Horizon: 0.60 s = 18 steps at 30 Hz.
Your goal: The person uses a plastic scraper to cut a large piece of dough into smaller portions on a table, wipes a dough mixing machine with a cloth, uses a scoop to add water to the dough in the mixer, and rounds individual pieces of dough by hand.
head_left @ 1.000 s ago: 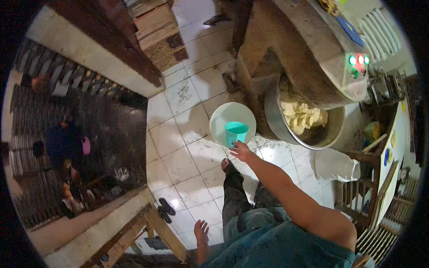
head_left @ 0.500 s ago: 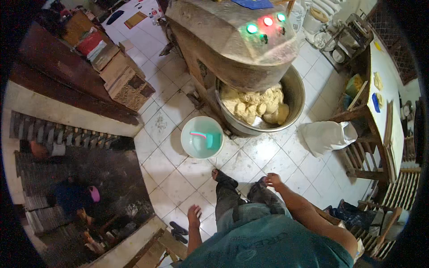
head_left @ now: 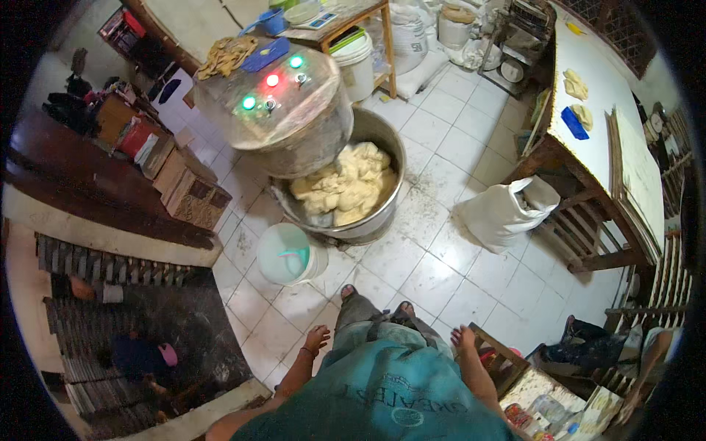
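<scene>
My left hand (head_left: 317,338) hangs beside my left hip with its fingers loosely apart and nothing in it. On the other side, my right hand (head_left: 462,336) hangs by my right hip, also bare, its fingers apart. Ahead stands a dough mixer (head_left: 287,125) with two green lights and one red light lit. Pale yellow dough (head_left: 346,184) lies in a large lump in its metal bowl (head_left: 393,198). In front of the bowl, nearest my left hand, is a white bucket (head_left: 272,275) with a turquoise dipper (head_left: 297,259) inside.
A white sack (head_left: 493,217) stands on the tiled floor, right of the mixer. Beyond it is a white-topped table (head_left: 603,140) with dough pieces and a blue scraper (head_left: 574,123). Cardboard boxes (head_left: 187,195) stand at left. A wooden stand (head_left: 507,360) is close to my right hand.
My view has turned to the right and up, so the mixer and bucket sit farther left. My right hand has drawn back toward my hip. The dough has shifted in the bowl.
</scene>
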{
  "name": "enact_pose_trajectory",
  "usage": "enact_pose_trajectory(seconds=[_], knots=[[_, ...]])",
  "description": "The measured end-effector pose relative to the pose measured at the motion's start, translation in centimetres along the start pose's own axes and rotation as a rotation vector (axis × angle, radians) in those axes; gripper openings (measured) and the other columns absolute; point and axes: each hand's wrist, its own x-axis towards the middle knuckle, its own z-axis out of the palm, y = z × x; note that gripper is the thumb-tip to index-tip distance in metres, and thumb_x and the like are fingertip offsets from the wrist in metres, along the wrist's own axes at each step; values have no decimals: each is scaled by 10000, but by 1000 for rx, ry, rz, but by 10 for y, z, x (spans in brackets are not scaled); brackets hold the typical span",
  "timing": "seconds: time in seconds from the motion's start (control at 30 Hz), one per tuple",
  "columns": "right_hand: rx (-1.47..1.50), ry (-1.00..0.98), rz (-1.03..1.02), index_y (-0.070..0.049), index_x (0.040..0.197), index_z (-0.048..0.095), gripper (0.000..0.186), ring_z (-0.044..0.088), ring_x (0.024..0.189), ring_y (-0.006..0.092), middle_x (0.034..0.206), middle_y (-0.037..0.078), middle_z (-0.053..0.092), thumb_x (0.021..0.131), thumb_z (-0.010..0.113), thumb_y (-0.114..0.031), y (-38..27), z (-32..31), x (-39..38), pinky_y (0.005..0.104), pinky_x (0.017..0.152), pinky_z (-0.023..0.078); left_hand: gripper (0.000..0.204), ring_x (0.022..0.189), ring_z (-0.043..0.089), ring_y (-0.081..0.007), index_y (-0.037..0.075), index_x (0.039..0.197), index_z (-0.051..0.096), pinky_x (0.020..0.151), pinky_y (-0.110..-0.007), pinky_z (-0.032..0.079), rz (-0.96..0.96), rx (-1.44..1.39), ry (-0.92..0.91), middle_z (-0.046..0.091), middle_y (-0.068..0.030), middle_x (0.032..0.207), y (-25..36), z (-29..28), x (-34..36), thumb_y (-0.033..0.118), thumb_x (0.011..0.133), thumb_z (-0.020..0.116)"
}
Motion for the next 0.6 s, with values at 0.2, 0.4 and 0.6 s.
enact_pose_trajectory(seconds=[0.2,0.4,0.6], knots=[[104,92,142,-65,1075,441,348,521,836,265,967,116,534,836,350,-300,29,-63,49,387,727,445,295,855,511,-176,122,1005,470,700,-336,377,51,33,-69,539,-49,958,63,79,22,335,802,499],[118,27,-57,-64,1127,400,365,535,843,249,1000,124,523,816,431,-254,-87,-16,40,376,717,441,245,848,503,-186,111,974,467,700,-356,384,41,151,-196,525,-69,950,111,165,91,305,824,475],[68,8,-212,-89,1033,454,279,548,844,237,959,104,544,795,492,-229,-233,21,28,365,705,446,241,803,523,-271,48,942,498,655,-402,421,773,1068,-337,539,-112,875,99,210,245,219,772,488]])
